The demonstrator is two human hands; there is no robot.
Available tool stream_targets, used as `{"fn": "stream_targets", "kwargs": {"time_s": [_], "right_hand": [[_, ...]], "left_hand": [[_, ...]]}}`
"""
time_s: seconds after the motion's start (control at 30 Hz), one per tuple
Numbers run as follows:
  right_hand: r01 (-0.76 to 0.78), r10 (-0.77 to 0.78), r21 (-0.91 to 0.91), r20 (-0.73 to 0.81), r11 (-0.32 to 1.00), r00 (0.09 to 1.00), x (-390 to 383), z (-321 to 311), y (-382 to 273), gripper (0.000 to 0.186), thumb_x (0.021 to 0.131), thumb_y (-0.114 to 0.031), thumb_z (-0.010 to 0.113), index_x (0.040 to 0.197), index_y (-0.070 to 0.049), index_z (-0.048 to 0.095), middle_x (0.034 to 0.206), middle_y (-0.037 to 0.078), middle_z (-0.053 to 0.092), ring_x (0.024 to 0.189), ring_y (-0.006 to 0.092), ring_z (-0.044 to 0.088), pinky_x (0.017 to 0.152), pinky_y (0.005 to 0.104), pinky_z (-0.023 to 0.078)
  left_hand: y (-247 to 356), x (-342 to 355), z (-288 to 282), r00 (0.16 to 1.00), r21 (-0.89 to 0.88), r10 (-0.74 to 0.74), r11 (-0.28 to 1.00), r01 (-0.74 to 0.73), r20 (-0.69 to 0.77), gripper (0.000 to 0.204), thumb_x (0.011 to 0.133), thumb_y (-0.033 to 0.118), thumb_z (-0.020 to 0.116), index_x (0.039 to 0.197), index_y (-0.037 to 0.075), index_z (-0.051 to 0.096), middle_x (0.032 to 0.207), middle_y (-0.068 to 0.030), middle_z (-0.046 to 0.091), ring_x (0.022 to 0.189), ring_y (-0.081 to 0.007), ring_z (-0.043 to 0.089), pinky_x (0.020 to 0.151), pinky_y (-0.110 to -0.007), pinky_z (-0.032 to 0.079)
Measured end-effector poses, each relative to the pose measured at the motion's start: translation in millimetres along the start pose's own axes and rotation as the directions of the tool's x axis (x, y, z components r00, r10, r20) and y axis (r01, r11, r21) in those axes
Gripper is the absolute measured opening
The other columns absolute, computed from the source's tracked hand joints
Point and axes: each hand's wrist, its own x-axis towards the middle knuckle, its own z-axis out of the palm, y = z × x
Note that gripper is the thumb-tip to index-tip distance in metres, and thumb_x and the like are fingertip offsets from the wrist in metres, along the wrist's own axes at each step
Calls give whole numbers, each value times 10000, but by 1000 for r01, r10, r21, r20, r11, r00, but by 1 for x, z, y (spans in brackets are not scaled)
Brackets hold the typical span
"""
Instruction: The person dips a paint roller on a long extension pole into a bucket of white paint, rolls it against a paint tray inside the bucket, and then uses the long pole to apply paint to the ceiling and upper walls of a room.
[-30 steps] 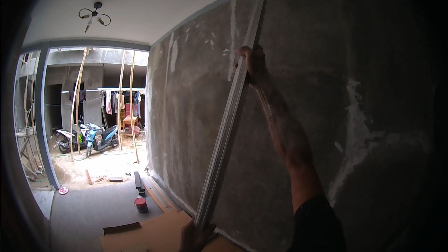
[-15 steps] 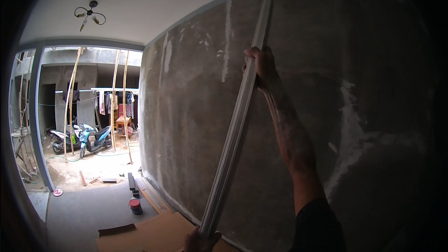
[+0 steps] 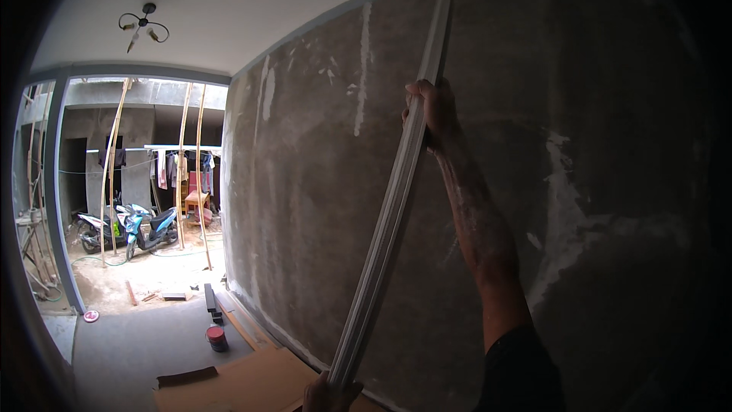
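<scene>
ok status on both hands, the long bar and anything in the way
Right hand gripping long bar up high, left hand at its lower end. Bar tilted, top rightward, before the wall. Cardboard and bucket on floor, left of bar.

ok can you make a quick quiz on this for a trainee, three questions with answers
1. Which grips the long ribbed metal bar higher up, the left hand or the right hand?
2. True or false: the blue scooter is parked inside the room.
3. Fill in: the top of the small bucket on the floor is ____.

Key: 1. right hand; 2. false, it stands outside; 3. red.
</scene>
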Motion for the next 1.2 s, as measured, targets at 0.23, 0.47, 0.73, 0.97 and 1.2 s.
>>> {"fn": "stream_targets", "kwargs": {"time_s": [0.23, 0.47, 0.73, 0.97, 1.2], "right_hand": [[-86, 89, 85, -40, 993, 995, 25, -12, 12, 155, 778, -137, 559, 809, -50, 434, 672, 63, 449, 459, 176, 489, 388, 317, 419], [-52, 51, 9, 78, 999, 996, -6, -13, -8, 161, 784, -135, 558, 836, -60, 425, 691, 59, 453, 498, 157, 473, 402, 298, 427], [-115, 115, 16, -4, 993, 993, 20, -47, 11, 333, 768, -124, 570, 1004, -9, 365, 813, 127, 449, 521, 211, 519, 416, 345, 452], [-69, 69, -6, -52, 998, 996, -12, -60, -18, 202, 787, -132, 559, 904, -70, 406, 688, 37, 466, 501, 118, 479, 395, 264, 426], [-124, 125, 24, -21, 992, 992, 4, -88, -8, 209, 791, -147, 570, 903, -94, 401, 686, 35, 477, 502, 112, 487, 406, 257, 430]], "left_hand": [[39, -7, 5, 987, 294, 53, 956, -6, -152, 369, 747, 269, 737, 941, -16, 606, 748, -155, 650, 741, -232, 663, 675, -381, 511], [-7, -8, 16, 975, 295, 207, 939, -175, -79, 298, 806, 258, 703, 959, 19, 613, 746, -82, 628, 673, -199, 615, 567, -347, 466], [36, -2, 38, 996, 289, -29, 956, 50, -79, 392, 757, 272, 734, 961, -30, 589, 758, -154, 644, 766, -248, 659, 683, -391, 499], [24, -7, 59, 998, 280, 48, 959, -37, -32, 428, 744, 317, 744, 942, -28, 587, 756, -163, 651, 762, -265, 669, 676, -394, 499], [33, -1, 73, 998, 305, 30, 952, -14, -48, 432, 743, 333, 747, 917, -28, 583, 731, -168, 651, 738, -286, 673, 654, -407, 498]]}}
